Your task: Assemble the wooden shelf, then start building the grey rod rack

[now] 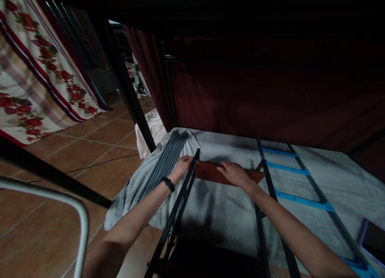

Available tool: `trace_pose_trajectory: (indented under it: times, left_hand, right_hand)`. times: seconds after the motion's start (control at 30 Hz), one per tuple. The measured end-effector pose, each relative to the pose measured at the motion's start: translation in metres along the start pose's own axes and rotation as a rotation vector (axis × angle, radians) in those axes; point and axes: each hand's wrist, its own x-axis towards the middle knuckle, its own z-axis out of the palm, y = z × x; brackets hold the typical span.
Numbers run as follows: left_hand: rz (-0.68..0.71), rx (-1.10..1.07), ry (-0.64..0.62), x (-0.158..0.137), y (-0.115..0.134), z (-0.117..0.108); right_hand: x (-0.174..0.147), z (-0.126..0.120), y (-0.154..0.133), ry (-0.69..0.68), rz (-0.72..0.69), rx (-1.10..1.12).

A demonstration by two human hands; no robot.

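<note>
A reddish-brown wooden board (210,172) spans the two sides of a black metal frame (189,177), which stands before me over the bed's edge. My right hand (234,173) rests over the board's top edge, fingers curled onto it. At the board's left end, my left hand (183,164), with a black band on its wrist, is closed in a pinch against the outside of the frame's left upright. Whatever those fingertips hold, if anything, is too small to make out.
Grey tubes (165,161) lie bundled on the grey blanket (222,214) to the left. A dark rack with blue crossbars (302,199) lies at right, near a phone-like device (373,240). Black bed posts (132,93) and a white curved rail (81,214) stand at left. Dark red curtains (240,97) hang behind.
</note>
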Motion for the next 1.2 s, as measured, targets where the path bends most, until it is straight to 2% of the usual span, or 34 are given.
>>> trace_pose_trajectory:
  times: [0.23, 0.4, 0.57, 0.87, 1.2]
  left_hand:
    - [-0.153, -0.173, 0.031, 0.001, 0.002, 0.006]
    - [-0.236, -0.271, 0.043, 0.01, 0.011, 0.011]
    - [-0.235, -0.293, 0.108, 0.017, 0.012, 0.019]
    - [-0.136, -0.284, 0.202, 0.013, 0.009, 0.023]
    - [-0.282, -0.398, 0.145, 0.006, 0.011, 0.018]
  right_hand:
    - [0.004, -0.005, -0.012, -0.052, 0.043, 0.024]
    - [0.007, -0.006, -0.016, -0.019, 0.094, 0.022]
    - [0.012, -0.005, -0.017, -0.014, 0.11, 0.048]
    - [0.013, -0.003, -0.015, -0.024, 0.116, 0.064]
    - [0.014, 0.006, -0.014, 0.03, 0.11, 0.102]
